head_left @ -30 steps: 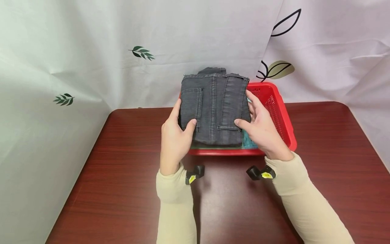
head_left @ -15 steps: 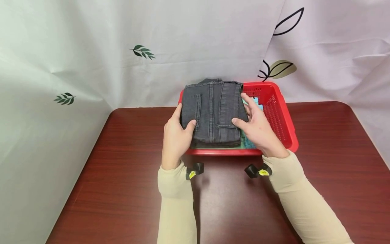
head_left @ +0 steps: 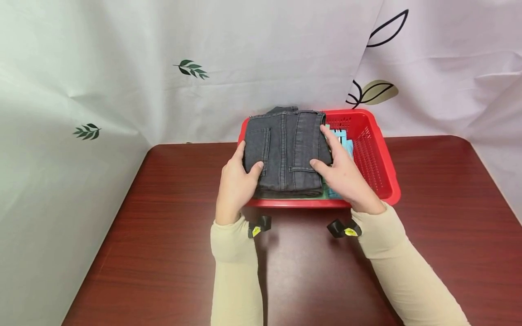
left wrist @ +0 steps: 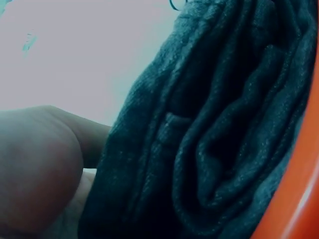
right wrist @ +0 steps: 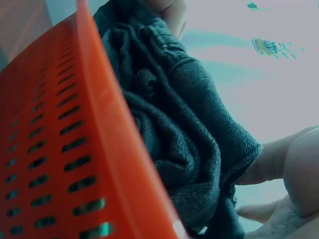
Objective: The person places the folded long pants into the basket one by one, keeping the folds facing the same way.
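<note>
Folded dark grey jeans (head_left: 281, 149) lie at the left part of a red plastic basket (head_left: 299, 203), over other folded cloth. My left hand (head_left: 237, 183) holds their left side, thumb on top and fingers along the edge. On the other side my right hand (head_left: 345, 174) grips them likewise, its thumb on the top layer near a belt loop. In the left wrist view the jeans (left wrist: 149, 149) show their stacked folds just inside the basket rim (left wrist: 294, 204). The right wrist view has the jeans (right wrist: 189, 119) behind the slotted basket wall (right wrist: 55, 129).
Light blue and green folded cloth (head_left: 344, 136) shows in the basket, right of the jeans. The basket stands at the back of a reddish-brown table (head_left: 175, 203). A white curtain (head_left: 265, 54) with leaf prints hangs behind it.
Both hands have lowered the jeans into the basket and shifted them slightly left. More of the blue cloth at their right now shows. Over the last half second they have moved little.
</note>
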`<state>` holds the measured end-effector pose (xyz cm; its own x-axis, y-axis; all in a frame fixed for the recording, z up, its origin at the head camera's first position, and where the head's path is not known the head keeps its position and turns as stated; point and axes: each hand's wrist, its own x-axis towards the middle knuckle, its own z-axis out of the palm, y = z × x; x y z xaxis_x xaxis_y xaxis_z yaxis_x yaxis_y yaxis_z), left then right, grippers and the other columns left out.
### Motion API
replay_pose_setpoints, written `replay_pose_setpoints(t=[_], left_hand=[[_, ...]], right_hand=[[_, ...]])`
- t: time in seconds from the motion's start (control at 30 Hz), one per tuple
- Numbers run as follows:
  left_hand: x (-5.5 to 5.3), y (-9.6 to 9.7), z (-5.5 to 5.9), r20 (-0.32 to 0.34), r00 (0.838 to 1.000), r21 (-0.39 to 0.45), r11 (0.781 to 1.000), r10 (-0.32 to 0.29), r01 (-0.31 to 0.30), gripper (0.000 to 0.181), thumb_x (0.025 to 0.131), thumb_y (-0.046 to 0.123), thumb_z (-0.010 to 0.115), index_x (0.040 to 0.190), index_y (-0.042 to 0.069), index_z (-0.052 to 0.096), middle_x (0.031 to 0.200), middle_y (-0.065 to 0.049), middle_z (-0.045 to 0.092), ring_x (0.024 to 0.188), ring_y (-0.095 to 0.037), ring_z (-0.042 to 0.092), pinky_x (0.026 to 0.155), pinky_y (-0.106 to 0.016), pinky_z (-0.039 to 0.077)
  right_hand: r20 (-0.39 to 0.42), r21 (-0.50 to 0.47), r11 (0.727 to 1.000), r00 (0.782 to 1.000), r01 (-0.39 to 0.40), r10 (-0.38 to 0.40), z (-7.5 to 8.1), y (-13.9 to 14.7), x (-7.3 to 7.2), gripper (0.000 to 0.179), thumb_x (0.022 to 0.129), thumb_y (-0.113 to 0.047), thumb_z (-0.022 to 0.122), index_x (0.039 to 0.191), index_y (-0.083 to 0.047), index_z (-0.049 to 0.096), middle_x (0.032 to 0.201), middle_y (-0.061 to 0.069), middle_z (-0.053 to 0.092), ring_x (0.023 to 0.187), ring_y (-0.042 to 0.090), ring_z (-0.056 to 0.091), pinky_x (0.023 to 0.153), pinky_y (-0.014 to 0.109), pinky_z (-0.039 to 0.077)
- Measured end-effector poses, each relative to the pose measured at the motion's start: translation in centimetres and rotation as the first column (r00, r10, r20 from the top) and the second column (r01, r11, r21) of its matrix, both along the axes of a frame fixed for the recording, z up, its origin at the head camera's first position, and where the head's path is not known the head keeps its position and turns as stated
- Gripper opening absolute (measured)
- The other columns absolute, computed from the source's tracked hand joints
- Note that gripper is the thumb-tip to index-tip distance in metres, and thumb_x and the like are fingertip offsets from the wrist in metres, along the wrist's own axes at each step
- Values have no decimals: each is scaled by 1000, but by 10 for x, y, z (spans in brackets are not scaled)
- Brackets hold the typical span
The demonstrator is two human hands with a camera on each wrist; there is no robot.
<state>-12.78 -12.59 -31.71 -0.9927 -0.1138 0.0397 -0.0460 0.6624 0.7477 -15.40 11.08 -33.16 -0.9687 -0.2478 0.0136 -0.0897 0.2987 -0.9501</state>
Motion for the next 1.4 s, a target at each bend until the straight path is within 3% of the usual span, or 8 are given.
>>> replay_pose_setpoints(t=[0.17,0.33,0.47,0.63,0.8,0.97,1.2,1.4], left_hand=[[2,10,0,-4,999,-116,992,43,-43,71,99,22,63,158,5,29,155,-15,41,140,-31,42,115,-43,33],[4,21,1,-76,995,-197,978,58,-72,65,98,14,65,154,-1,36,160,-13,33,146,-29,34,117,-41,31],[4,25,1,-77,997,-287,958,-4,-19,61,99,11,62,151,-8,36,163,-14,27,149,-29,28,119,-39,27],[1,23,-1,-11,996,-355,932,-85,76,57,102,13,56,150,-10,35,162,-21,24,151,-32,22,122,-37,17],[-3,20,-3,56,992,-357,925,-117,129,57,105,16,51,152,-9,31,163,-22,21,152,-34,16,122,-38,14],[-2,17,-4,55,992,-328,937,-111,123,58,105,17,51,153,-7,30,164,-19,20,153,-31,16,122,-37,14],[0,4,-5,-57,993,-251,964,-102,85,59,103,22,56,154,-1,36,163,-15,27,151,-28,24,120,-40,24],[9,-14,0,-190,980,-196,980,-63,25,62,101,28,60,155,8,38,162,-12,30,149,-25,29,118,-43,28]], right_hand=[[-110,168,985,994,26,-7,-2,0,2,71,97,-8,54,161,-18,26,167,15,1,153,33,4,115,64,21],[-147,281,960,989,11,32,-3,-3,1,65,98,-8,50,159,-8,29,168,13,-8,153,35,11,116,59,25],[-119,324,946,991,-14,56,-3,-4,1,64,99,-8,46,159,-5,24,168,12,-6,154,32,6,117,57,24],[-70,352,935,994,-48,78,-3,-3,0,64,102,-9,44,160,-4,19,168,11,-5,154,29,1,119,56,19],[-19,356,930,995,-87,100,-3,-1,0,63,105,-13,41,162,-9,14,168,8,-10,154,28,-2,119,57,16],[-28,324,942,994,-93,108,-6,3,4,63,106,-18,43,162,-12,15,168,5,-6,154,27,-1,118,60,16],[-110,337,940,989,-53,95,1,17,15,65,103,-23,52,161,-12,24,169,7,8,154,30,6,116,63,20],[-218,355,932,976,78,1,17,42,26,70,98,-22,63,159,-13,30,168,7,15,153,29,14,112,67,26]])
